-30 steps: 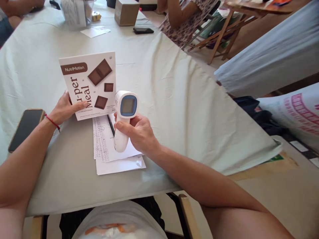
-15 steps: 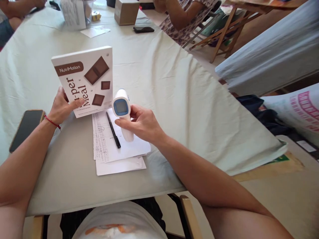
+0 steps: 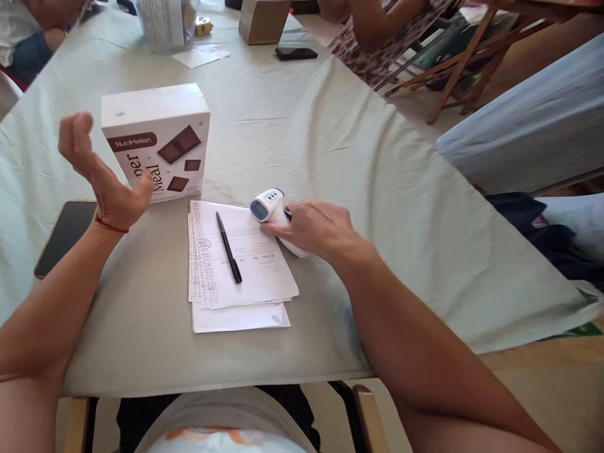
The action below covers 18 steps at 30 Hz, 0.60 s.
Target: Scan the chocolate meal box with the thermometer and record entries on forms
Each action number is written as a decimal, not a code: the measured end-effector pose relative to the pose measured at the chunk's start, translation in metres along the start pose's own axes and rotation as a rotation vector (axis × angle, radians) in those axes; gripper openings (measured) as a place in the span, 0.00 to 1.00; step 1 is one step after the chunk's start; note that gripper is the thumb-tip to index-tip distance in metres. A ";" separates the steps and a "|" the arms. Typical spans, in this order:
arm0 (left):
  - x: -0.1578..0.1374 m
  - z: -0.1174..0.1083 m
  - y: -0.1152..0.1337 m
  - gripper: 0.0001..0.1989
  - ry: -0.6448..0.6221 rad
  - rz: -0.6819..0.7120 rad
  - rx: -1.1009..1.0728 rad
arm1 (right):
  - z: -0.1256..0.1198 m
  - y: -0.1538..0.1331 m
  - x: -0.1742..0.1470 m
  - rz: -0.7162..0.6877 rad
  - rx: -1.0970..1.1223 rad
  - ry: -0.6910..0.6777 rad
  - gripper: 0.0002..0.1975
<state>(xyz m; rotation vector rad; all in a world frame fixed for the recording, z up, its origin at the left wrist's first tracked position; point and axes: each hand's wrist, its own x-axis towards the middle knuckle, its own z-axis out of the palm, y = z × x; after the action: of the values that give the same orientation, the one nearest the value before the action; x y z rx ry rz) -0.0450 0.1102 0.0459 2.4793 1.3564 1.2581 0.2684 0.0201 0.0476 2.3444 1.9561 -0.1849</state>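
A white meal box (image 3: pixel 184 151) with chocolate squares printed on it stands upright on the table. My left hand (image 3: pixel 113 189) is beside its left edge, fingers spread and raised, the thumb in front of the box's face. Whether the thumb touches the box I cannot tell. My right hand (image 3: pixel 321 229) grips a white and blue infrared thermometer (image 3: pixel 268 204), tilted low over the table at the papers' right edge; its handle is partly hidden by my fingers. Between my hands, a black pen (image 3: pixel 229 248) lies on the stacked papers (image 3: pixel 255 283).
A smartphone (image 3: pixel 66 236) lies left of my left wrist. Farther back are a clear plastic container (image 3: pixel 165 25), a yellow item (image 3: pixel 204 26), a paper slip (image 3: pixel 201 56), a cardboard box (image 3: pixel 264 22) and a dark phone (image 3: pixel 296 53). Other people sit at the far side.
The meal box has gone from tilted in my left hand to standing on the table, and that hand has opened. My right hand has lowered the thermometer rightward to the papers' edge.
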 end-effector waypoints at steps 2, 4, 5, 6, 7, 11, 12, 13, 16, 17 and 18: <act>-0.005 0.003 0.016 0.28 0.164 0.168 0.180 | 0.003 -0.001 -0.005 -0.084 0.029 0.221 0.19; -0.010 0.011 0.035 0.15 -0.090 0.277 0.192 | 0.008 -0.009 -0.012 -0.232 0.126 0.407 0.15; -0.013 0.016 0.044 0.15 -0.255 0.263 0.205 | 0.012 -0.015 -0.015 -0.309 0.189 0.428 0.12; -0.015 0.021 0.052 0.16 -0.402 0.220 0.252 | 0.016 -0.023 -0.017 -0.377 0.245 0.385 0.10; -0.017 0.025 0.060 0.17 -0.530 0.173 0.308 | 0.020 -0.031 -0.019 -0.417 0.288 0.314 0.09; -0.020 0.032 0.075 0.25 -0.875 -0.006 0.471 | 0.034 -0.058 -0.018 -0.384 0.311 0.126 0.11; -0.020 0.031 0.075 0.28 -0.917 -0.027 0.483 | 0.037 -0.061 -0.017 -0.354 0.311 0.114 0.12; -0.019 0.031 0.075 0.30 -0.944 -0.038 0.486 | 0.038 -0.062 -0.015 -0.334 0.322 0.108 0.14; -0.018 0.030 0.071 0.32 -0.981 -0.039 0.468 | 0.043 -0.056 -0.011 -0.365 0.459 0.148 0.22; -0.017 0.031 0.070 0.32 -0.988 -0.034 0.460 | 0.044 -0.052 -0.010 -0.401 0.547 0.177 0.23; -0.017 0.031 0.070 0.32 -0.996 -0.033 0.454 | 0.044 -0.048 -0.008 -0.442 0.650 0.206 0.22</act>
<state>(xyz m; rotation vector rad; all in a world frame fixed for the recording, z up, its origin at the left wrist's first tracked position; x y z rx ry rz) 0.0186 0.0643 0.0422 2.6462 1.4000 -0.3850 0.2179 0.0145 0.0056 2.2633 2.8483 -0.7336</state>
